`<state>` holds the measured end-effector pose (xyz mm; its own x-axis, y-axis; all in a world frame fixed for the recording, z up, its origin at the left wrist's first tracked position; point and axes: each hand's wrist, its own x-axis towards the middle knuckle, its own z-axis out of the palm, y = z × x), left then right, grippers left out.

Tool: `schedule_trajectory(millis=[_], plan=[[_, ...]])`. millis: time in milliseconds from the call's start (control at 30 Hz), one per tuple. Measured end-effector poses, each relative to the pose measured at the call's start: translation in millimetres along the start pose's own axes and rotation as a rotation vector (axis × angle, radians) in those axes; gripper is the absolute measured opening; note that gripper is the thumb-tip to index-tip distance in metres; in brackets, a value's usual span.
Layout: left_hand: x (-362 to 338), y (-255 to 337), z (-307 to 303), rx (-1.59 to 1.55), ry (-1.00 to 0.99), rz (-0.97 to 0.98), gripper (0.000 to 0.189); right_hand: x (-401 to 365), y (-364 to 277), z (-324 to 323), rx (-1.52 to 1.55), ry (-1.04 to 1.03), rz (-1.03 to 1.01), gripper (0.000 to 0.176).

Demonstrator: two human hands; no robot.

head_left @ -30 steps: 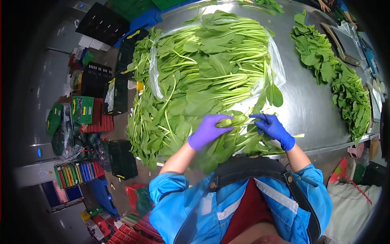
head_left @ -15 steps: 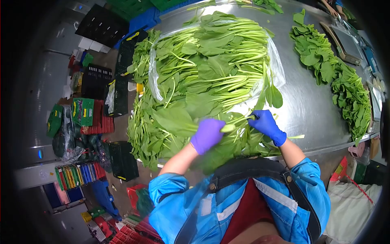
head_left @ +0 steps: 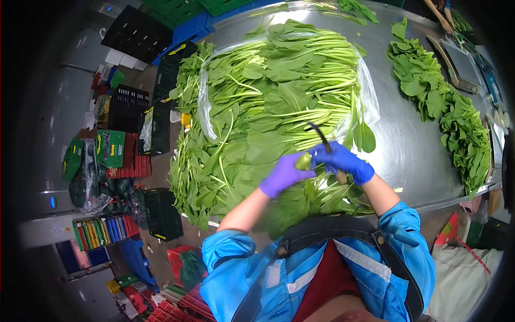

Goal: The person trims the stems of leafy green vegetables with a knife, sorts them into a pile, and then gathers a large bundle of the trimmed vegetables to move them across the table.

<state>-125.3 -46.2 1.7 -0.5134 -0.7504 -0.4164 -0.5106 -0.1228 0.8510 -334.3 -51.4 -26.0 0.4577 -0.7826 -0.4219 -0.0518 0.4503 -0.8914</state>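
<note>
My left hand (head_left: 284, 174), in a purple glove, is closed around a leafy green (head_left: 303, 161) whose pale cut stem end sticks up beside the thumb. Close to its right, my right hand (head_left: 343, 161), in a blue glove, grips a small knife (head_left: 320, 135) with a dark curved blade pointing up and a brown handle end showing below. Both hands are above the near edge of a big pile of leafy greens (head_left: 257, 145). Beyond them, greens with their stems to the right lie on a clear plastic sheet (head_left: 367, 88).
A row of greens (head_left: 429, 91) runs along the right of the metal table (head_left: 397, 145). Behind it stands a scale (head_left: 461, 67). Another person's hand (head_left: 446, 24) shows at the top right. Dark crates (head_left: 162, 212) stand on the left.
My hands have come closer together, and the knife blade now points up in my right hand. The greens in my left hand are turned with the stem end upward.
</note>
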Motion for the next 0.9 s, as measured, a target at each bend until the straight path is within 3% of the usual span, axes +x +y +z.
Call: schedule_trajectory(millis=[67,100,133,233,300,367,433,500,567,633,667,733,767,800,867,900], plan=[[3,-6,-16,-0.103,0.058,0.031,0.040,50,22,-31,-0.166,0.268,-0.202,0.036],[1,-9,-23,-0.207,0.110,0.058,0.036,71,32,-50,-0.533,0.523,-0.463,0.040],[-5,1,-30,-0.333,0.133,0.141,0.026,72,18,-53,-0.798,0.678,-0.317,0.040],[-14,12,-56,-0.130,0.245,0.002,0.019,99,29,-68,-0.982,0.589,-0.372,0.044],[-15,10,-66,-0.029,0.311,0.039,0.021,101,25,-69,-1.029,0.611,-0.343,0.043],[-13,3,-67,0.369,0.532,0.236,0.022,98,23,-71,-1.079,0.638,-0.303,0.042],[-12,5,-60,0.384,0.570,0.303,0.024,92,20,-78,-1.060,0.512,-0.341,0.045],[-6,4,-51,0.636,0.649,0.480,0.023,75,13,-70,-1.040,0.475,-0.381,0.041],[-1,13,-41,0.646,0.599,0.519,0.031,39,-8,-46,-0.621,0.295,-0.528,0.036],[1,36,-33,0.769,0.398,0.833,0.031,-6,-40,-18,-0.524,0.228,-0.441,0.032],[2,37,-25,0.767,0.396,0.839,0.031,-24,-48,-10,-0.469,0.187,-0.388,0.032],[-1,39,-10,0.306,0.066,0.561,0.020,-44,-44,-8,-0.341,0.210,-0.372,0.034],[-4,39,-7,0.305,0.062,0.567,0.020,-52,-45,-8,-0.281,0.266,-0.361,0.035],[-6,42,-4,0.179,0.044,0.429,0.020,-48,-27,-12,-0.282,0.272,-0.361,0.035],[-9,39,4,-0.235,-0.007,0.229,0.028,-32,22,-22,-0.572,0.561,-0.692,0.034],[-9,39,8,-0.235,-0.011,0.228,0.028,-45,17,-16,-0.652,0.477,-0.517,0.034]])
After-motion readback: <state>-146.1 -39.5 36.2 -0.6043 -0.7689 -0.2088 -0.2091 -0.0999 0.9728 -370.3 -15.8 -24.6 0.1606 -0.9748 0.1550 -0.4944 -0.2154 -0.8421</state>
